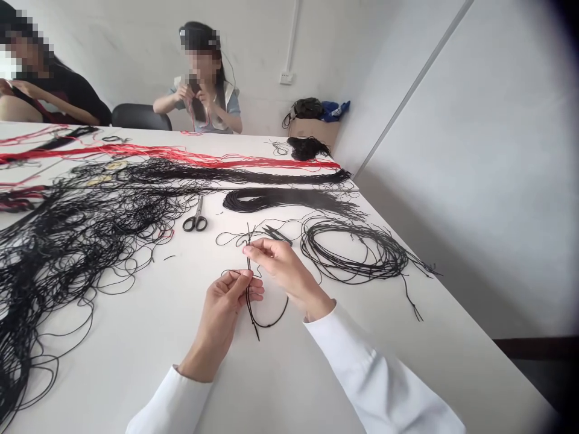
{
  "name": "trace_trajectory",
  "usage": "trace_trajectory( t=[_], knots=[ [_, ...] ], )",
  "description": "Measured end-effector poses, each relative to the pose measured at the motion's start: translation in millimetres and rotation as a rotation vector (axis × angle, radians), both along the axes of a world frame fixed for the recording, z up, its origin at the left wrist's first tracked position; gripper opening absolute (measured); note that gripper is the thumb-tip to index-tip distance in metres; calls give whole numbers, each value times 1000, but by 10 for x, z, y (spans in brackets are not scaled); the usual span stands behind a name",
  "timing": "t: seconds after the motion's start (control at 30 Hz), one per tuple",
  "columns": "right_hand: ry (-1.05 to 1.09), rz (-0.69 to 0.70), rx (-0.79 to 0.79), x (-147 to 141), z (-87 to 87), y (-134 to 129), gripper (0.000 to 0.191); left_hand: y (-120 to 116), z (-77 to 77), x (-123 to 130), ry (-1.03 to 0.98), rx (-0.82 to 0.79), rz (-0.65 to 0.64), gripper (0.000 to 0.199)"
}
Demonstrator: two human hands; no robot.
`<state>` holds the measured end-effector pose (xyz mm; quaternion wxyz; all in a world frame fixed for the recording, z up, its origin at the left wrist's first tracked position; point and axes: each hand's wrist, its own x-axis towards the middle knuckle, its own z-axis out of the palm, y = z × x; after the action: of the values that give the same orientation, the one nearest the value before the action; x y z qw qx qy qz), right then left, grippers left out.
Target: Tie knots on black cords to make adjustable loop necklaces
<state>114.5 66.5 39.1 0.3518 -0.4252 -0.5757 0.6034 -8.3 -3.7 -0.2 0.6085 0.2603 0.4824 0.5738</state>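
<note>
Head view: over a white table [149, 355], a doubled black cord [248, 261] runs lengthwise away from the wearer, its lower tip pointing back toward the body. The left hand [228, 294] pinches it between thumb and fingers; the right hand [283, 268] clamps it farther up, thumb against forefinger

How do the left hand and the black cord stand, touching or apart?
Touching: in the head view, the left hand pinches the black cord between thumb and fingers.
</note>
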Motion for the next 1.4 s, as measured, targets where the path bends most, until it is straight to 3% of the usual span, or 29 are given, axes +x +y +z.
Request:
trace_trajectory(
  t=[0.17,0.47,0.93,1.07,1.23,1.4],
  knots=[
    [42,-65,35,-4,11,106,28,-8,0,9,-17,-3,-49,32],
    [-34,-34,30,-22,-35,132,29,24,-13,-3,-23,-1,-60,33],
    [-121,-204,119,-132,-195,212,20,33,-26,26,51,-43,-50,39],
    [-161,-107,115,-65,-175,193,26,36,-30,25,19,-46,-11,38],
    [-306,91,90,167,-184,-71,46,49,-11,8,-92,-35,77,41],
    [-278,46,140,255,-222,-274,23,45,9,3,-118,-50,70,44]
  ],
)
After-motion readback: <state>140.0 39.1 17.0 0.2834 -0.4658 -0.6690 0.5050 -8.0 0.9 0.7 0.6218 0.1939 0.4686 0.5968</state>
